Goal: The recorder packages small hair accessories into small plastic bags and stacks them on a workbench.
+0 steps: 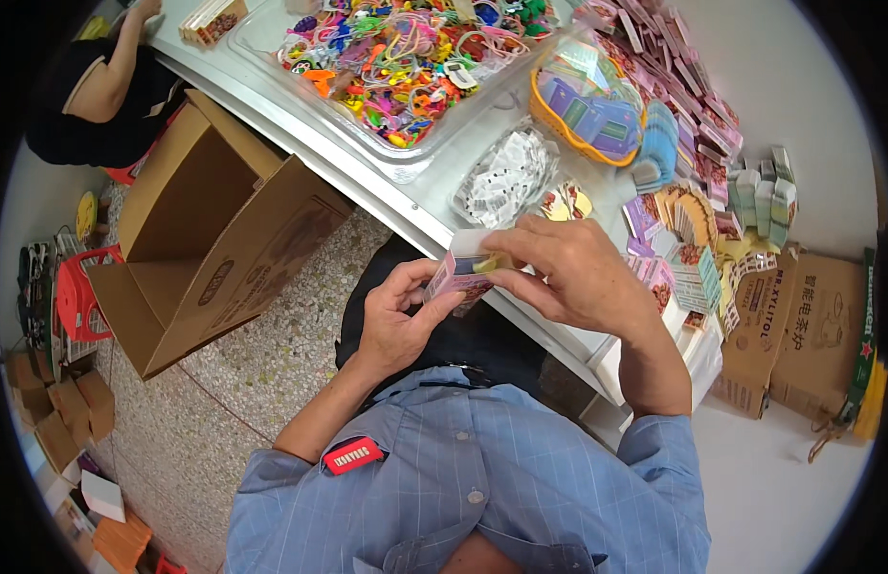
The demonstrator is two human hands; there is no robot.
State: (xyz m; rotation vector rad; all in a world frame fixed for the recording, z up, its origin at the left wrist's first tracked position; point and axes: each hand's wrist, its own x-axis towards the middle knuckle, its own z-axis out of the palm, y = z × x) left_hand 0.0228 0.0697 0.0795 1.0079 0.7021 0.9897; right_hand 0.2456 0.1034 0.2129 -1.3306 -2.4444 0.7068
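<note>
The left hand [401,320] has a firm grip on a small box [455,275], thumb on the near side and fingers wrapped about the left. The box is pink and white, tilted, its top open toward the right, and it is held up at the near edge of the table [434,203], over the person's lap. The right hand [573,273] bends over the open top from the right, thumb and fingertips touching it. Something yellow-green shows at the opening (whether the right grip pinches that or only the box's flap, I cannot tell).

Just beyond the hands lies a heap of white sachets [509,177] with dark marks, and right beside it some round yellow cards [566,203]. Farther off, an orange basket [570,141] holds blue and clear packets [597,115], with a stack of blue cards [658,143] to its right. At the far side, a clear plastic bin [394,165] is filled with small colourful toys [406,57]. Pink boxes [669,67] pile up at the far right. To the left, a large open carton [243,277] stands on the speckled floor [272,354], near a red stool [83,297].
</note>
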